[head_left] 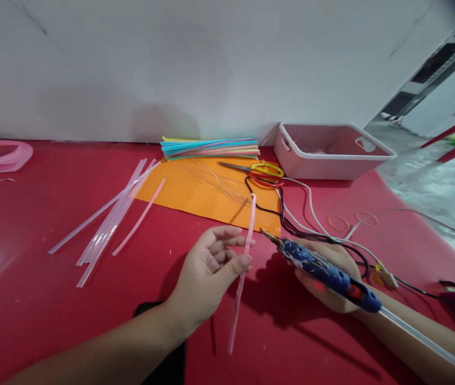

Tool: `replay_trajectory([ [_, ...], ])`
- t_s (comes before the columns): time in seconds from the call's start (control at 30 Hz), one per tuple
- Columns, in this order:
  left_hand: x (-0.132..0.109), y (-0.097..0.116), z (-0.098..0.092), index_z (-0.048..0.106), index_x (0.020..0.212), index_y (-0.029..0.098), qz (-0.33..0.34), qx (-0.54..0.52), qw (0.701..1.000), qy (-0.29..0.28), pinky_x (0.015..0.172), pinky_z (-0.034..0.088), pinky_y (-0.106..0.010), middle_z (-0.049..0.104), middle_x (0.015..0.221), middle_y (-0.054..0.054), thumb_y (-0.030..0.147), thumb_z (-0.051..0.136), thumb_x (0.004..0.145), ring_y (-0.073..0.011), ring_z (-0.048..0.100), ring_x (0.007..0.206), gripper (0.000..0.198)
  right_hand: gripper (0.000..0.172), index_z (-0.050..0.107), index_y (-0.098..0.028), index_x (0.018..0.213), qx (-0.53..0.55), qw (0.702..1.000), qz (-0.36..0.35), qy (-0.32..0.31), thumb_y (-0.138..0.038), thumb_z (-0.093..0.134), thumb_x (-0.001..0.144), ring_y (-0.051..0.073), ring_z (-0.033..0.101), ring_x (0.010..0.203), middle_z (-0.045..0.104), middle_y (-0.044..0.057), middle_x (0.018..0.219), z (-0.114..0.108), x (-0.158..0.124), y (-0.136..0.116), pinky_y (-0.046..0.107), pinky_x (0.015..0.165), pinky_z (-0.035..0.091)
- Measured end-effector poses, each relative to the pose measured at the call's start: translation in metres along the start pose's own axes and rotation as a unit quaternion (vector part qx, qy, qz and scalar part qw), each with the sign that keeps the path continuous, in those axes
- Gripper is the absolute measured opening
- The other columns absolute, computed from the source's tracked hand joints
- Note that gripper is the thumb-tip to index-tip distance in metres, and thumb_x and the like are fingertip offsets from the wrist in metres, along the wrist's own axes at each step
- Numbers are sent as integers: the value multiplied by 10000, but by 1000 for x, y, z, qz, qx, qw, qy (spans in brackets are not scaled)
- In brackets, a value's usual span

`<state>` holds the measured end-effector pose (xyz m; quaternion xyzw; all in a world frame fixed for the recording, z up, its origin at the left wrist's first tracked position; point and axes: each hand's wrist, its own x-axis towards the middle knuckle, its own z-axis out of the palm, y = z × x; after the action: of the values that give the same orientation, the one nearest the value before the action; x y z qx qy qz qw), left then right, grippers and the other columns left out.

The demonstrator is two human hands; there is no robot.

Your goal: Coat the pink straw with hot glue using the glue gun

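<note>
Between thumb and fingers, my left hand (209, 272) pinches a pink pipe cleaner (240, 291), which stands nearly upright with its top slightly bent. My right hand (332, 267) is wrapped round a blue glue gun (324, 270), a clear glue stick (424, 342) jutting from its rear. The gun's metal nozzle points up and left, a short way right of the pipe cleaner and apart from it. Beyond both hands lies an orange sheet (195, 187) bearing thin wires and scissors (263, 172) with yellow and red handles.
Clear glue sticks (111, 224) and another pink pipe cleaner (139, 216) lie at left, near a pink ribbon roll (19, 155). Colourful pipe cleaners (211, 148) are bundled by the wall. A pink basket (316, 166) stands back right. Cables (303, 231) and rubber bands (338, 222) lie below it.
</note>
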<state>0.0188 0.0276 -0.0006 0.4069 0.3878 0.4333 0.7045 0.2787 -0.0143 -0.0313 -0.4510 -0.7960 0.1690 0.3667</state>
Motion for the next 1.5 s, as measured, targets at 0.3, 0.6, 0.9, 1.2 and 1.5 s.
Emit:
replay_trajectory([
  [0.3,0,0,-3,624,1061,182,-34,9,999,-8,800,579,-173,781,859,17,116,848,780,-99,764,895,365,101,544,-254,961,36,997,-57,-42,-184,590,905,160,523,567,584,7,741,0,8,-3,294,507,415],
  [0.6,5,-1,-5,645,989,173,-86,2,996,16,758,572,-206,816,832,-9,144,903,713,-110,755,780,379,32,554,-253,914,53,995,-69,-51,-240,574,934,155,498,531,564,-2,693,3,7,0,299,511,407],
  [0.9,2,4,-2,664,972,173,-80,3,997,7,778,572,-228,813,791,-6,142,908,699,-123,757,770,368,176,626,-238,991,50,995,-49,-64,-346,488,1009,192,539,573,605,42,716,4,4,0,346,550,419],
  [1.2,4,1,-5,661,956,166,-85,-23,996,12,779,560,-183,826,802,-1,129,914,704,-98,764,795,359,89,591,-239,911,58,996,-35,-64,-298,538,950,157,476,522,574,6,680,3,3,4,313,521,376],
  [1.5,3,0,-5,676,947,166,-90,-23,996,17,767,564,-197,802,765,12,127,914,707,-101,746,750,340,56,554,-236,835,63,995,-19,-71,-227,579,884,130,442,481,540,-24,635,2,9,-4,290,501,386],
])
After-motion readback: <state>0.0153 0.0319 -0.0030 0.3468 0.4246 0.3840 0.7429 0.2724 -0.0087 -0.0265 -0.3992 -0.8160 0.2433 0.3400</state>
